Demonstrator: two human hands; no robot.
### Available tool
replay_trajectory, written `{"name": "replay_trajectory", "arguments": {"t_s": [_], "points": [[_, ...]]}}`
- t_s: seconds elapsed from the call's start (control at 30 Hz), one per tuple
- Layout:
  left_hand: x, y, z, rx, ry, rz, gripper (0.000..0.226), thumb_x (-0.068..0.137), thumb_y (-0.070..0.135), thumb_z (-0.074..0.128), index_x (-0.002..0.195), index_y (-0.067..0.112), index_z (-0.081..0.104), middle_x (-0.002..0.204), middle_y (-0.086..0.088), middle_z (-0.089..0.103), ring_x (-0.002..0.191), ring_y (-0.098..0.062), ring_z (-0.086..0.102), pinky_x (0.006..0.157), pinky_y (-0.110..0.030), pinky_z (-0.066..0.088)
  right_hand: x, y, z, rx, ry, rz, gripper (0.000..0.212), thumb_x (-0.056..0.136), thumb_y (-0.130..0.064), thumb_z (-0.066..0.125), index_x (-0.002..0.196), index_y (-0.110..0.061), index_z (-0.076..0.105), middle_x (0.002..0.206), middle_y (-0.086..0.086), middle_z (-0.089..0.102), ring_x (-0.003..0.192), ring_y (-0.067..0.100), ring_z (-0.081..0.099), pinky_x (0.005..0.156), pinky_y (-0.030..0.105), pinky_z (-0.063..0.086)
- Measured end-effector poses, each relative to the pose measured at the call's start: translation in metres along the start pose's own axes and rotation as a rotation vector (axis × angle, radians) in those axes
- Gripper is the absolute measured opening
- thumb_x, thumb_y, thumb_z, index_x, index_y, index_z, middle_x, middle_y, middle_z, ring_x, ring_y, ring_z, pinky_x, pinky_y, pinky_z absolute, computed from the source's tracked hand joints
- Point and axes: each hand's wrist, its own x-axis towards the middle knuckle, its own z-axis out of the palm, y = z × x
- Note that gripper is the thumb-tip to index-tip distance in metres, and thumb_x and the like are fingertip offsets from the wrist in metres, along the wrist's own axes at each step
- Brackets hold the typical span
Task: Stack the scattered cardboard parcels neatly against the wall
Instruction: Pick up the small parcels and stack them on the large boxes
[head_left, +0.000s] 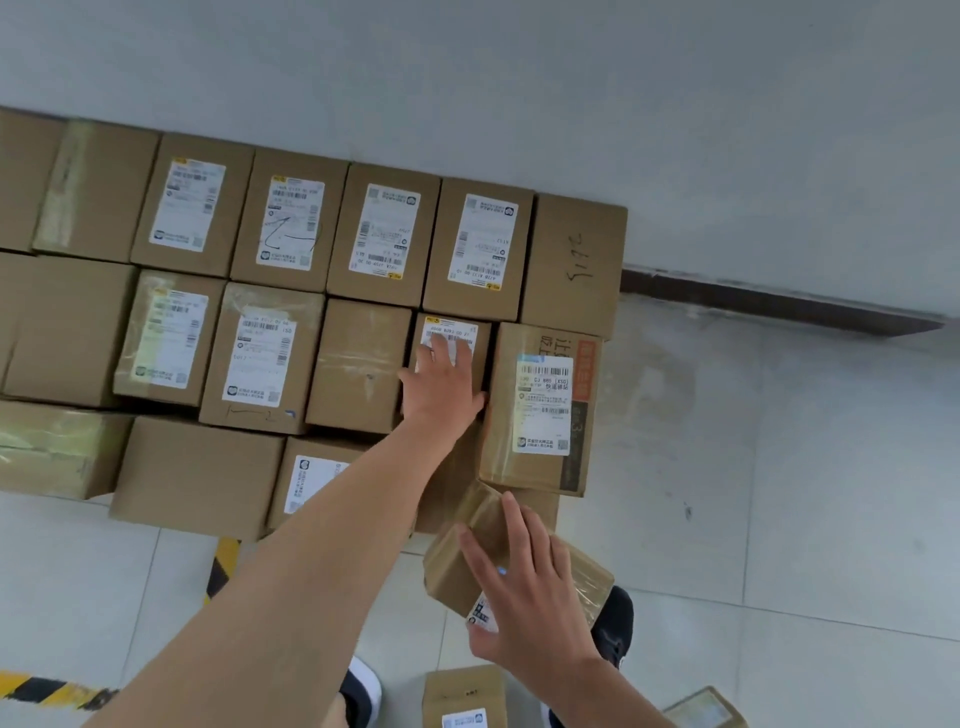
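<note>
Rows of brown cardboard parcels stand packed against the grey wall (675, 130), most with white labels on top. My left hand (444, 384) lies flat, fingers apart, on a small labelled parcel (451, 332) in the second row, between a plain parcel (358, 364) and a taller taped parcel (543, 410). My right hand (524, 587) grips a small tape-wrapped parcel (457, 566), held tilted above the floor in front of the stack.
Two more parcels lie on the tiled floor at the bottom edge, one (464, 696) by my feet, one (706, 709) at the right. Yellow-black hazard tape (221, 566) runs along the floor. A dark skirting board (779, 301) lines the wall to the right.
</note>
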Motion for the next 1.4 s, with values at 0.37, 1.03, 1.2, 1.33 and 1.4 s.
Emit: {"name": "replay_trajectory", "arguments": {"t_s": [0.37,1.03,1.2,1.33,1.4], "points": [[0.009,0.015,0.016,-0.193,-0.001,-0.164,0.096,0.076,0.063,0.070,0.143,0.030,0.010,0.157,-0.027,-0.001,0.142,-0.050,0.009,0.104,-0.059,0.037,-0.009,0.019,0.004,-0.001,0.099,-0.031,0.104,0.053,-0.061,0.076,0.145,-0.030,0.039,0.148,0.025,0.036,0.129,0.041,0.039,0.094,0.049,0.047],[-0.082,-0.047,-0.077,-0.230,0.103,-0.112,0.097,0.074,0.070,0.063,0.146,0.031,0.011,0.157,-0.016,0.003,0.139,-0.043,0.019,0.101,-0.058,0.035,-0.021,-0.059,-0.056,-0.027,0.115,0.156,0.101,0.050,-0.067,0.075,0.140,-0.031,0.048,0.143,0.027,0.044,0.119,0.044,0.053,0.088,0.056,0.050],[-0.107,-0.110,-0.110,-0.204,0.151,-0.122,0.093,0.076,0.070,0.059,0.149,0.033,0.015,0.157,-0.016,0.010,0.140,-0.043,0.016,0.103,-0.059,0.033,-0.003,-0.086,-0.094,-0.010,0.160,0.246,0.102,0.066,-0.071,0.065,0.151,-0.033,0.024,0.153,0.027,0.024,0.131,0.045,0.038,0.102,0.058,0.040],[-0.112,-0.160,-0.117,-0.205,0.197,-0.161,0.092,0.072,0.071,0.063,0.145,0.033,0.023,0.155,-0.015,0.014,0.138,-0.042,0.019,0.101,-0.059,0.034,0.058,-0.087,-0.120,0.093,0.210,0.388,0.106,0.073,-0.081,0.052,0.151,-0.040,-0.007,0.157,0.020,0.001,0.140,0.040,0.019,0.109,0.052,0.032],[-0.113,-0.179,-0.112,-0.217,0.212,-0.180,0.092,0.071,0.069,0.067,0.145,0.033,0.026,0.155,-0.015,0.014,0.137,-0.043,0.019,0.100,-0.060,0.034,0.091,-0.079,-0.131,0.121,0.244,0.472,0.108,0.072,-0.081,0.054,0.152,-0.039,-0.005,0.156,0.020,0.005,0.139,0.040,0.021,0.106,0.051,0.035]]}}
